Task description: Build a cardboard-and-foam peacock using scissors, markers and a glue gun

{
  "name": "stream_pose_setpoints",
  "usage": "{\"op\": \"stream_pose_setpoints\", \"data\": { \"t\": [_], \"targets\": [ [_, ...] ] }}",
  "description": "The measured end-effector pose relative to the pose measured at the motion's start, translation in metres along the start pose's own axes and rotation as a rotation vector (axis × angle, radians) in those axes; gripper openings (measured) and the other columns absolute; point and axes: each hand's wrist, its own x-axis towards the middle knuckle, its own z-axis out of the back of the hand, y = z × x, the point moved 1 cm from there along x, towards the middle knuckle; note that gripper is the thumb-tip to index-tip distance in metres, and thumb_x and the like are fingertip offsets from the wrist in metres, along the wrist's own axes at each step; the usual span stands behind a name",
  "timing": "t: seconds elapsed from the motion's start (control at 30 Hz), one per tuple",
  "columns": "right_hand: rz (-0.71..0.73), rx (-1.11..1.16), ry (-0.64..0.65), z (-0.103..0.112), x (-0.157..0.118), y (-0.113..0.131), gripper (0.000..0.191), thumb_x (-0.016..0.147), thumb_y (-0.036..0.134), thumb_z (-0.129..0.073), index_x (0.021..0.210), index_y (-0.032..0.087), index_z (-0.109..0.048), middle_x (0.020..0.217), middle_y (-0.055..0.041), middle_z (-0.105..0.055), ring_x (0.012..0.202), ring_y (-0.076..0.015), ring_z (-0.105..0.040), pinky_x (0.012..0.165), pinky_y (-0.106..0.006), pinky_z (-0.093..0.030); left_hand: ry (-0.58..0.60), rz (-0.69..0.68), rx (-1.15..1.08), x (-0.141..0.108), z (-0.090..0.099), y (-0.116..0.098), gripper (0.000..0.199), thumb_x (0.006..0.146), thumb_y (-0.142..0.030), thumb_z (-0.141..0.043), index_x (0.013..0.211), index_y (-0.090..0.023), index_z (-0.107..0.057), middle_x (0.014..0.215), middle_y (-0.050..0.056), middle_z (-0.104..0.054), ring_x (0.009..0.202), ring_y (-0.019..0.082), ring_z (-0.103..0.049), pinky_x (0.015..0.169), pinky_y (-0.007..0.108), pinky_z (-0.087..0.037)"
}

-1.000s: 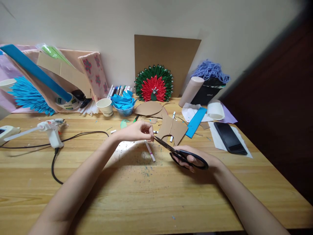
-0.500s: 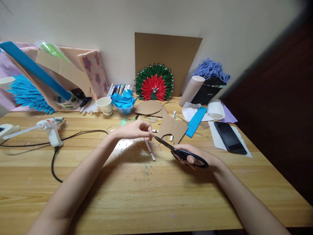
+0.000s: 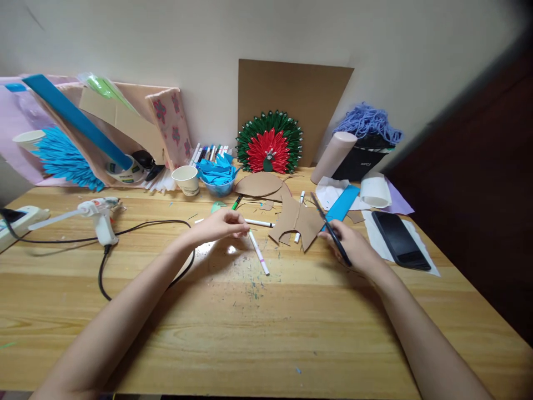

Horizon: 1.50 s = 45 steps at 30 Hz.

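My right hand [image 3: 347,244] grips black-handled scissors [image 3: 338,243], their blades pointing up and away over a blue strip [image 3: 342,204]. My left hand [image 3: 227,225] is closed in a pinch above the table; whatever lies between the fingertips is too small to make out. Just right of those fingers a white marker with a pink band [image 3: 259,253] rests on the wood. Between the hands lies a cut piece of brown cardboard [image 3: 306,221], with another white marker [image 3: 297,238] partly under it. A rounded cardboard piece [image 3: 258,185] is farther back.
At the left stands a white glue gun [image 3: 102,219] with a black cord. A paper cup [image 3: 185,180] and a bowl of blue pieces [image 3: 217,179] are behind my left hand. A red and green peacock [image 3: 270,144] leans at the back. A phone [image 3: 400,239] lies right.
The scissors have moved right, away from my left hand, and turned so the blades point upward. My left hand has shifted slightly left, still pinched. The view has shifted a little.
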Motion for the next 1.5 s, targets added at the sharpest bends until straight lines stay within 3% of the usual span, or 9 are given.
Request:
{"op": "stream_pose_setpoints", "data": {
  "t": [0.1,0.27,0.4,0.57,0.77,0.9,1.0,1.17,1.5],
  "targets": [
    [-0.156,-0.379,-0.209,0.005,0.010,-0.015,0.035,0.078,0.055,-0.048,0.078,0.021,-0.054,0.069,-0.0073,-0.059,0.067,-0.0266,-0.058,0.055,-0.032,-0.039,-0.127,0.170,-0.127,-0.020,0.001,0.024,0.028,0.071,-0.040,-0.064,0.073,-0.012,-0.064,0.069,0.007,-0.067,0.062,0.014,-0.061,0.058,0.024,-0.044],
    [-0.149,-0.590,-0.276,-0.001,0.015,-0.022,0.040,0.078,0.050,-0.048,0.087,0.013,-0.061,0.082,-0.0180,-0.061,0.074,-0.0336,-0.059,0.058,-0.039,-0.041,-0.311,0.266,-0.240,-0.044,-0.002,0.045,0.030,0.072,-0.039,-0.063,0.073,-0.009,-0.065,0.070,0.010,-0.068,0.055,0.009,-0.057,0.047,0.017,-0.039],
    [0.232,-0.626,-0.496,-0.024,0.006,0.008,0.029,0.084,0.034,-0.046,0.098,0.012,-0.060,0.095,-0.0185,-0.057,0.085,-0.0312,-0.057,0.070,-0.042,-0.045,-0.407,0.272,-0.293,-0.049,-0.007,0.042,0.021,0.071,-0.031,-0.063,0.067,-0.010,-0.062,0.068,0.008,-0.067,0.048,0.007,-0.054,0.040,0.015,-0.034],
    [0.928,-0.564,-0.139,-0.079,0.000,0.063,0.031,0.089,0.015,-0.040,0.113,0.023,-0.057,0.096,-0.0095,-0.060,0.088,-0.0221,-0.057,0.070,-0.032,-0.046,-0.468,0.295,-0.385,-0.050,-0.015,0.041,0.018,0.068,-0.025,-0.062,0.057,-0.012,-0.055,0.053,0.003,-0.062,0.038,0.006,-0.050,0.037,0.016,-0.034],
    [1.324,-0.629,-0.192,-0.098,0.015,0.085,0.019,0.088,0.010,-0.042,0.088,0.017,-0.060,0.071,-0.0052,-0.061,0.061,-0.0156,-0.053,0.054,-0.028,-0.040,-0.552,0.210,-0.643,-0.048,-0.026,0.046,0.016,0.065,-0.021,-0.066,0.057,-0.013,-0.055,0.061,0.007,-0.067,0.052,0.012,-0.063,0.054,0.022,-0.051],
    [1.195,-0.204,-0.461,-0.104,0.005,0.090,0.013,0.082,0.009,-0.051,0.088,0.021,-0.050,0.063,0.0003,-0.054,0.053,-0.0127,-0.049,0.048,-0.024,-0.038,-0.709,0.123,-0.673,-0.047,-0.032,0.050,0.021,0.064,-0.023,-0.068,0.054,-0.013,-0.052,0.074,0.009,-0.068,0.067,0.015,-0.066,0.064,0.026,-0.054],
    [0.911,0.214,-0.458,-0.118,-0.008,0.097,0.020,0.079,0.008,-0.051,0.092,0.021,-0.045,0.068,-0.0003,-0.053,0.062,-0.0149,-0.055,0.055,-0.026,-0.046,-0.744,0.083,-0.700,-0.045,-0.037,0.052,0.021,0.063,-0.022,-0.068,0.053,-0.012,-0.052,0.079,0.008,-0.067,0.072,0.015,-0.066,0.068,0.027,-0.054],
    [0.971,0.166,-0.196,-0.134,-0.016,0.108,0.033,0.079,0.008,-0.048,0.109,0.021,-0.047,0.093,-0.0072,-0.062,0.087,-0.0202,-0.060,0.076,-0.036,-0.050,-0.732,0.073,-0.733,-0.044,-0.041,0.052,0.016,0.061,-0.020,-0.066,0.054,-0.012,-0.054,0.071,0.003,-0.063,0.063,0.010,-0.062,0.067,0.024,-0.053],
    [0.931,0.162,-0.113,-0.134,-0.011,0.105,0.036,0.078,0.006,-0.049,0.111,0.022,-0.047,0.097,-0.0071,-0.061,0.092,-0.0203,-0.057,0.080,-0.037,-0.049,-0.694,0.083,-0.785,-0.045,-0.038,0.052,0.012,0.061,-0.019,-0.064,0.056,-0.012,-0.056,0.075,0.002,-0.061,0.066,0.007,-0.058,0.066,0.018,-0.049]
  ]
}}
